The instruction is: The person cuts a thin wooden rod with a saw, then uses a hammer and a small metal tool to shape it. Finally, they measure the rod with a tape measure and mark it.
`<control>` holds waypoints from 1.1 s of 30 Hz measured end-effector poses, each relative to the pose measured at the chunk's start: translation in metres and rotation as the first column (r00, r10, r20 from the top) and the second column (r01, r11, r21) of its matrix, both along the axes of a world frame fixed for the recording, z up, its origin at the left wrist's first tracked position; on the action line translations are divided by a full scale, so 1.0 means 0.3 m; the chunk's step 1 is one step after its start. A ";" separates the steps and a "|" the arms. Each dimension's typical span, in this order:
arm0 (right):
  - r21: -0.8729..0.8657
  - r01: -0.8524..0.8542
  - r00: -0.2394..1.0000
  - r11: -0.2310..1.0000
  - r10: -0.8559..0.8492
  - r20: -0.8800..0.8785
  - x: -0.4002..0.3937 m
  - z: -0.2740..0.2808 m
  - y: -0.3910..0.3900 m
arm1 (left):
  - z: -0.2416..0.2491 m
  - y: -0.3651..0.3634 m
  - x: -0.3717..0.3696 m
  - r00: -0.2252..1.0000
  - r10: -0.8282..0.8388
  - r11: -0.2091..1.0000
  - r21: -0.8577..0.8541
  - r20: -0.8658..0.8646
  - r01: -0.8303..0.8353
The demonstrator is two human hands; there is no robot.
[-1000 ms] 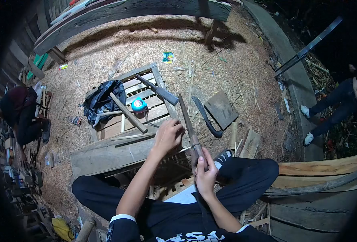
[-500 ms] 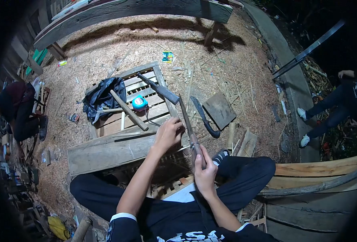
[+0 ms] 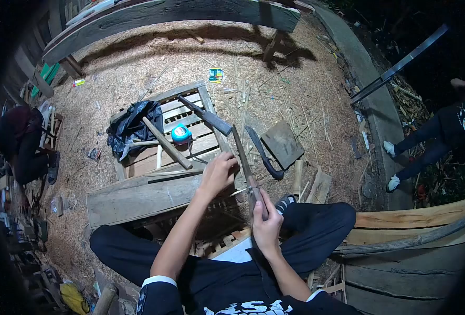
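Observation:
My right hand [image 3: 266, 226] is wrapped round the wooden handle of a long knife [image 3: 243, 157], whose narrow blade points up and away from me. To its left, my left hand [image 3: 220, 172] has its fingers curled together near the blade; whatever they hold is too small to make out. Just beyond the hands lies a slatted wooden frame [image 3: 203, 100]. On it rest a chisel-like tool with a broad flat end [image 3: 219, 124], a teal tape measure [image 3: 181, 134], a wooden stick [image 3: 165, 142] and a black plastic bag [image 3: 138, 124].
Right of the frame lie a dark curved knife [image 3: 264, 153] and a square board [image 3: 283, 146]. A wooden bench [image 3: 175, 20] spans the back. One person [image 3: 22, 136] crouches at the left, another [image 3: 432, 131] stands at the right. Planks [image 3: 411, 219] lie at lower right.
The person at the right has raised an arm. The view has shifted slightly. Both my hands stay in nearly the same place, with the knife still in my right hand.

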State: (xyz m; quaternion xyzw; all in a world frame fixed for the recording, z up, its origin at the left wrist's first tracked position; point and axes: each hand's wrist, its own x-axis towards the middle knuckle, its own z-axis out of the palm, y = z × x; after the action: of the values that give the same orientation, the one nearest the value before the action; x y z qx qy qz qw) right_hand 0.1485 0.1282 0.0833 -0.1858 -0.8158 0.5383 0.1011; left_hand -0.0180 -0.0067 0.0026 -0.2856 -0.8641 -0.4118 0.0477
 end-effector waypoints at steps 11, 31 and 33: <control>0.096 -0.003 0.998 0.995 0.010 -0.068 -0.005 0.019 -0.012 | 0.000 0.000 0.001 1.000 -0.008 0.999 -0.039 0.009 0.009; 0.068 0.012 0.999 0.998 -0.010 -0.037 0.026 0.031 -0.006 | -0.013 -0.004 -0.004 1.000 -0.009 0.999 -0.034 -0.018 0.009; 0.080 -0.001 0.998 0.997 0.005 -0.058 0.028 0.032 -0.004 | -0.008 -0.008 -0.003 1.000 -0.010 0.999 -0.036 0.004 0.010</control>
State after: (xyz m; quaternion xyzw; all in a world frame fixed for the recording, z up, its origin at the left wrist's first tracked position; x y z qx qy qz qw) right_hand 0.1569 0.1269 0.0928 -0.1647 -0.8337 0.5105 0.1312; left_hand -0.0187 -0.0093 0.0003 -0.2900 -0.8700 -0.3968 0.0386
